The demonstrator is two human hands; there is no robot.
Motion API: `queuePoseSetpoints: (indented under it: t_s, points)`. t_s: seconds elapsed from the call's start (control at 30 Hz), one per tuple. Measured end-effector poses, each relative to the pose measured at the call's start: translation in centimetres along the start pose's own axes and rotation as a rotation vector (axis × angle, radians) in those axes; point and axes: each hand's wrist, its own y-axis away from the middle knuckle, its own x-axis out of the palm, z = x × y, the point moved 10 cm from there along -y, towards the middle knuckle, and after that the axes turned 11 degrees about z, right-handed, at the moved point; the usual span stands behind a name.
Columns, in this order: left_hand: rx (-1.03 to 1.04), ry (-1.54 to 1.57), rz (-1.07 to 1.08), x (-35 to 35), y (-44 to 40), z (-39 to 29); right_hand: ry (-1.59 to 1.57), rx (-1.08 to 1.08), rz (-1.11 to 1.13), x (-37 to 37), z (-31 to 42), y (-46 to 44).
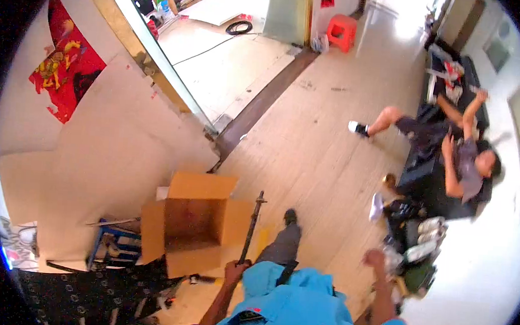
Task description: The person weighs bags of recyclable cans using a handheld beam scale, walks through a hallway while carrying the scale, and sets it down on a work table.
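My left hand [236, 271] is closed around the lower end of a black rod [251, 230]. The rod points up and away from me, with a short crosspiece or collar near its far tip. Just left of it stands an open cardboard box [194, 224], its flaps folded outward and its inside in shadow. Out to the right, my right hand [375, 260] hangs in the air near the shoes along the wall. Its fingers are blurred, so I cannot make out how they are held.
A person [452, 141] reclines on a black sofa [416, 181] at the right. Several shoes [428, 238] line the wall below. A blue plastic frame [115, 246] is beside the box. Farther off are a doorway with a dark threshold [270, 100] and a red stool [342, 32].
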Motion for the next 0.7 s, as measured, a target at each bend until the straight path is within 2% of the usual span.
queuePoseSetpoints:
  t_s: [0.03, 0.07, 0.1, 0.13, 0.17, 0.2, 0.23, 0.27, 0.37, 0.5, 0.53, 0.63, 0.7]
  points:
    - [0.041, -0.025, -0.008, 0.2, -1.7, -1.0, -0.425, 0.163, 0.126, 3.2, 0.6, -0.5]
    - [0.043, -0.252, -0.051, -1.2, -1.9, -6.0, -0.860, 0.327, 0.254, 7.4, 0.5, 0.5]
    - [0.072, -0.282, -0.064, -1.8, -4.9, -8.6, -0.009, 0.060, 0.404, 9.8, 0.1, -2.4]
    - [0.079, -0.311, -0.076, -2.1, -7.5, -10.2, 0.852, -0.197, 0.268, 12.0, -0.5, -4.7]
    - [0.079, -0.347, -0.087, -2.6, -8.8, -11.2, 0.602, -0.052, 0.279, 12.9, 1.0, -4.6]
    - [0.056, -0.239, -0.123, -3.2, -10.8, -12.8, 0.084, 0.226, 0.248, 12.3, 2.1, -5.2]
    - [0.045, -0.214, -0.095, -4.0, -12.8, -16.9, -0.212, 0.393, 0.180, 11.9, 3.1, -6.4]
    - [0.034, -0.187, -0.063, -4.7, -14.4, -20.8, -0.313, 0.440, 0.152, 11.0, 5.4, -8.3]
    - [-0.010, -0.088, 0.046, -6.0, -18.8, -32.4, -0.356, 0.452, 0.156, 8.5, 11.1, -16.3]
    - [0.041, -0.047, 0.104, -7.7, -30.4, -41.2, -0.322, 0.423, 0.171, 2.7, 18.0, -30.5]
    - [0.109, -0.010, 0.091, -8.6, -31.8, -44.9, -0.311, 0.416, 0.171, 1.3, 19.8, -34.1]
    - [0.244, -0.291, -0.078, -11.1, -40.0, -49.3, -0.321, 0.360, 0.136, -5.1, 26.2, -46.2]
    - [0.068, -0.225, -0.092, -13.5, -41.2, -57.2, -0.322, 0.277, 0.078, -11.6, 32.4, -55.2]
